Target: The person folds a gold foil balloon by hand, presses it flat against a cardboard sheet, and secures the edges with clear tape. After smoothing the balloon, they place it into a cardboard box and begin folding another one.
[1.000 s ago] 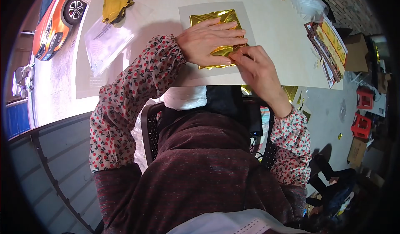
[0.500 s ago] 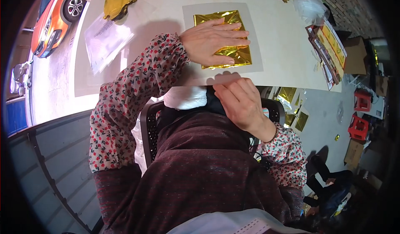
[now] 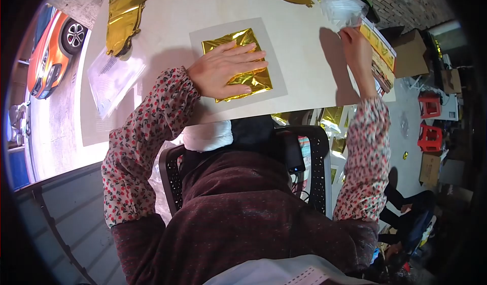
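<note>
The left hand point(image 3: 223, 71) lies flat, fingers spread, on the folded gold foil sheet point(image 3: 238, 64) – the right hand point(image 3: 355, 44) reaches to the clear plastic bags point(image 3: 340, 3) at the tabletop's right edge; its grip I cannot tell.

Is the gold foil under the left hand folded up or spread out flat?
Folded: the gold foil lies as a compact square on the grey card, creases showing, with the left hand pressed flat on it.

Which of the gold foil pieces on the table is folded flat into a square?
The gold foil square on the grey sheet, pressed flat under the left hand. The other foil pieces along the far edge lie crumpled and untouched.
</note>
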`<state>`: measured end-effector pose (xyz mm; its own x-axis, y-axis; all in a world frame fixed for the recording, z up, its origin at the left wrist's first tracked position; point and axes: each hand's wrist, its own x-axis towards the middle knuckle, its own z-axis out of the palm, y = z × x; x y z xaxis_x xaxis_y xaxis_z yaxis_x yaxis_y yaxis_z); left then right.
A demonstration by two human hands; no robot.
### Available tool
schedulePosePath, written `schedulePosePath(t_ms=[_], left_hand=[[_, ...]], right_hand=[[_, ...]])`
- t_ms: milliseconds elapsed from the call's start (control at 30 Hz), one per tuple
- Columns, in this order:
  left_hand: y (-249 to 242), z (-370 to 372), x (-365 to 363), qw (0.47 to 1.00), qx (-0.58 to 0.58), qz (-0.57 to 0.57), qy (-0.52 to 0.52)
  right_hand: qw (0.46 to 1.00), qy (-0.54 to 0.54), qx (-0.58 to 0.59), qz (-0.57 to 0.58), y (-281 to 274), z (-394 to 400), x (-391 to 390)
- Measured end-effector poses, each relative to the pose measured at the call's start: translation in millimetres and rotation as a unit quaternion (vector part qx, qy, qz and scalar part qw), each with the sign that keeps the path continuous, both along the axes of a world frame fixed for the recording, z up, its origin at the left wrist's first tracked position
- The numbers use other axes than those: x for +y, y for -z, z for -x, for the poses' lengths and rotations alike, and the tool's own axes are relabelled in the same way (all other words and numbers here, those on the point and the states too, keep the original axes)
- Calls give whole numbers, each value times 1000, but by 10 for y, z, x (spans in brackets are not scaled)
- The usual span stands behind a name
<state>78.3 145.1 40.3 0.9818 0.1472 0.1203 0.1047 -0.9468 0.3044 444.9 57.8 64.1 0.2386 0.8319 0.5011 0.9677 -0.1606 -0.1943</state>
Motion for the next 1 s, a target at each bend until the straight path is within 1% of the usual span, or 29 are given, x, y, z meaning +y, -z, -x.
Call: schedulePosePath(t_ms=[33, 100, 200, 267, 400, 500, 600, 700, 733, 867, 933, 1000], left_hand=[[-8, 0, 5, 1000, 1, 3, 1], [1, 4, 13, 1000, -25, 7, 3], [-14, 0, -4, 998, -58, 6, 6], [-20, -4, 2, 998, -55, 3, 7], [10, -9, 20, 999, -46, 16, 15], [19, -3, 21, 999, -36, 10, 13], [80, -10, 8, 999, -40, -21, -1], [96, -7, 15, 1000, -10, -15, -1], [92, -1, 9, 1000, -7, -12, -2], [81, -23, 15, 1000, -5, -8, -2], [71, -11, 21, 1000, -3, -10, -5], [71, -14, 18, 1000, -1, -8, -7]], right_hand=[[999, 15, -45, 13, 53, -111, 198], [994, 59, -47, 78, -47, -75, 535], [982, 110, -89, 127, 78, -217, 962], [983, 117, -59, 127, 141, -255, 1083], [984, 103, -42, 141, 89, -177, 1047], [974, 125, -89, 168, 290, -589, 1189], [980, 89, -108, 142, -138, -165, 776], [974, 65, -128, 174, -168, -390, 708], [981, 33, -125, 148, -139, -435, 635], [983, 45, -55, 167, -59, -503, 550], [982, 73, -7, 173, -32, -533, 586], [987, 51, -10, 155, -38, -563, 577]])
